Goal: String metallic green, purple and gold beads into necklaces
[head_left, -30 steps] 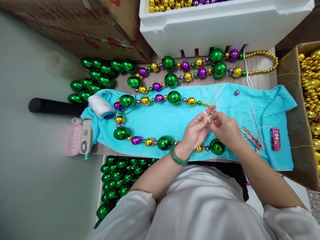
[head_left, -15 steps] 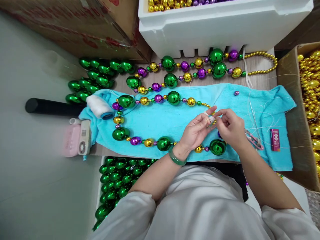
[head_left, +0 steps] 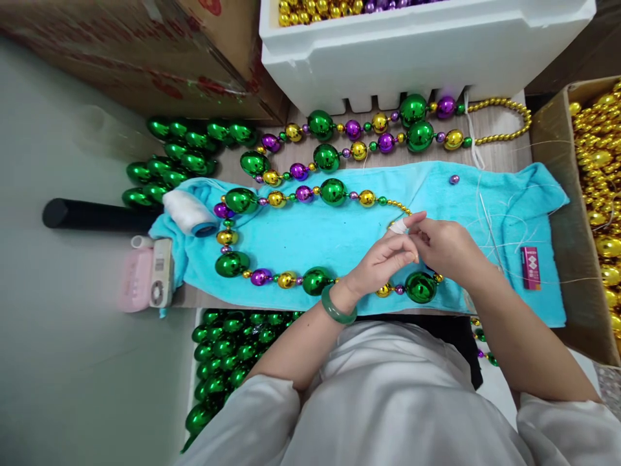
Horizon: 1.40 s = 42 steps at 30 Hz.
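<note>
A bead necklace (head_left: 317,281) of green, gold and purple beads lies in a loop on a turquoise towel (head_left: 295,233). My left hand (head_left: 383,259), white tape round one finger and a green bangle at the wrist, pinches with thumb and fingers near the end of the gold bead section (head_left: 398,204). Against it, my right hand (head_left: 449,249) is closed, its fingertips meeting the left fingers. Whatever lies between the fingertips is too small or hidden to make out. A large green bead (head_left: 421,287) rests just below my hands.
A second bead strand (head_left: 326,157) lies behind the towel. Thread spool (head_left: 187,212), pink-and-white device (head_left: 145,275) and black cylinder (head_left: 72,213) are left; a purple box (head_left: 532,268), loose threads and a single bead (head_left: 454,179) right. A foam box (head_left: 412,61) and carton (head_left: 563,136) hold beads.
My right hand has turned and closed in against my left fingers. The scissors seen beside my right wrist are now hidden by the arm. The whole view has shifted slightly.
</note>
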### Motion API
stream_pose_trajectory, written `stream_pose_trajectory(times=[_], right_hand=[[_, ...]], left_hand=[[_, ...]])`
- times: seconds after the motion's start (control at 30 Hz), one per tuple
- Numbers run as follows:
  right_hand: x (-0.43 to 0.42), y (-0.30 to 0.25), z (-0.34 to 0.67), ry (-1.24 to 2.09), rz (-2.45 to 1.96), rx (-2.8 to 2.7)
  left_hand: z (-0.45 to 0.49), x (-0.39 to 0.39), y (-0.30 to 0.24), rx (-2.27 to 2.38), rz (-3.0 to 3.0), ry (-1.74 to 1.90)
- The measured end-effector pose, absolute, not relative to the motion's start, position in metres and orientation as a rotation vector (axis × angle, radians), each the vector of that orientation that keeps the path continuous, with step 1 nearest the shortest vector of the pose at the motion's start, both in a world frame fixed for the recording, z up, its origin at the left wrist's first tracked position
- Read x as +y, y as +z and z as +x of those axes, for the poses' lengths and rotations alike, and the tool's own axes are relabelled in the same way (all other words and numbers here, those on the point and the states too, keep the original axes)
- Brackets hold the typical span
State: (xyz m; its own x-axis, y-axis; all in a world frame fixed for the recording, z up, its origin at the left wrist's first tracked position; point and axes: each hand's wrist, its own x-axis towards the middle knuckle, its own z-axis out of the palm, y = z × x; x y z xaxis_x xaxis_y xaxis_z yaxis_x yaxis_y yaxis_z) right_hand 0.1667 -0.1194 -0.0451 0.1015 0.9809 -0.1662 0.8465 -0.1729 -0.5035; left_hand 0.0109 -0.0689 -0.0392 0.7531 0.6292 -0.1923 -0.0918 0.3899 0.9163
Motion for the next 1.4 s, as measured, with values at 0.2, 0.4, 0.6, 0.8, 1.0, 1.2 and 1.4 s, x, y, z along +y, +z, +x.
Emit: stream_pose_trajectory(times=[0.2, 0.4, 0.6, 0.8, 1.0, 1.2, 1.4], right_hand=[[-0.121, -0.055, 0.152, 0.433, -2.283, -1.679], [-0.124, -0.061, 0.152, 0.449, -2.107, -1.313], [-0.130, -0.066, 0.158, 0.686, -1.838, -1.044], [-0.132, -0.067, 0.143, 0.522, -1.846, -1.224], [-0.129, -0.076, 0.134, 0.278, -1.919, -1.273], [-0.124, -0.084, 0.139, 0.032, -1.891, -1.346], [-0.129, -0.074, 0.148, 0.007, -1.795, -1.460]], left_hand=[[0.015, -0.074, -0.051, 0.594, 0.951, 0.463], [0.018, -0.070, -0.048, 0.565, 0.557, 0.585], [0.015, -0.059, -0.041, 0.549, 0.303, 0.664], [0.017, -0.062, -0.044, 0.495, 0.266, 0.679], [0.017, -0.067, -0.049, 0.484, 0.286, 0.636], [0.015, -0.070, -0.052, 0.467, 0.365, 0.566], [0.016, -0.065, -0.050, 0.495, 0.486, 0.596]])
